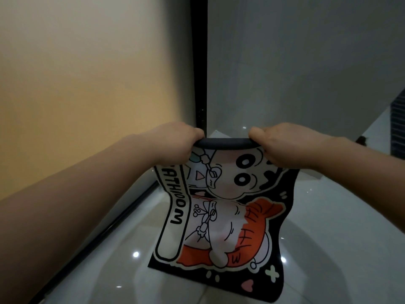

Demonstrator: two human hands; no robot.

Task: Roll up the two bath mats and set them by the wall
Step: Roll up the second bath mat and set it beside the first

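Glossy white floor tiles (105,273) run to a beige wall (87,84) on the left, and a black door frame (199,62) stands in the corner beside a grey wall (306,62). Near that corner hangs the black-edged cartoon-printed bath mat (221,218). Its far end is raised off the floor and turned over into a thin dark roll (225,142), and its near end rests on the tiles. The left hand (175,147) has its grip closed around the roll's left end, fingers curled over the top. The right hand (282,147) holds the right end the same way. The roll's axis therefore runs left to right between the two hands, neither nearer than the other. The mat's long axis runs from the roll down towards the person, so all the loose length lies below and on the near side of the grip. Rolling would probably have to travel that way, both wrists turning evenly to keep the tube from coning. A white banner along the mat's left edge carries sideways black lettering that appears to read BATHROOM, its first letter partly hidden by a fold near the left hand. No brand shows, and no second mat can be made out.
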